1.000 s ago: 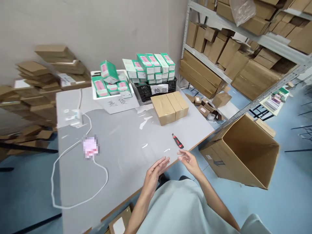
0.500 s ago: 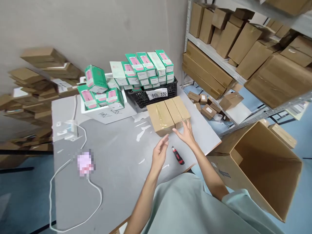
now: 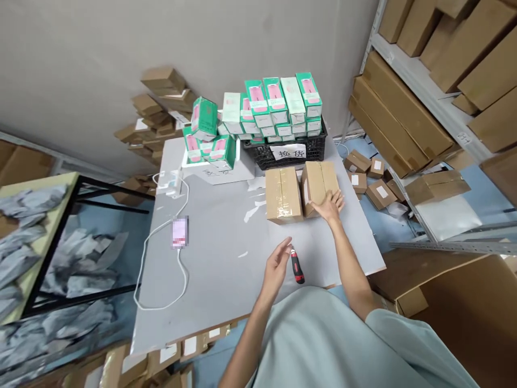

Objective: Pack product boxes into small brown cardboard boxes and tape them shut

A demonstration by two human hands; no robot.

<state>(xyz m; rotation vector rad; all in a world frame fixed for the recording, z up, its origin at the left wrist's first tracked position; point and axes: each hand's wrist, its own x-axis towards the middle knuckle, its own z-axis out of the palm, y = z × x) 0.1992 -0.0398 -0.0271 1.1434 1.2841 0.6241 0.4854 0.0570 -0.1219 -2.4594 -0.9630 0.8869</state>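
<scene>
Two taped brown cardboard boxes stand side by side on the grey table, with a narrow gap between them. Spread fingers of my right hand (image 3: 330, 208) rest against the near end of the right box (image 3: 320, 180); the hand is open and not wrapped round it. The left box (image 3: 284, 191) has shiny tape along its top and is touched by neither hand. My left hand (image 3: 277, 268) hovers over the table in front of it, open, fingers extended and holding nothing. Just right of that hand lies a red and black utility knife (image 3: 298, 266).
A black crate (image 3: 262, 156) and a white bin (image 3: 242, 171) of green-and-pink boxes stand at the table's back. A phone (image 3: 180, 231) with a white cable lies left. Right are shelves (image 3: 407, 70) of cartons and a large open carton (image 3: 464, 318).
The right box has shifted away from the left one, opening a gap, with my right hand following at its near end. My view has swung, showing more of the left side.
</scene>
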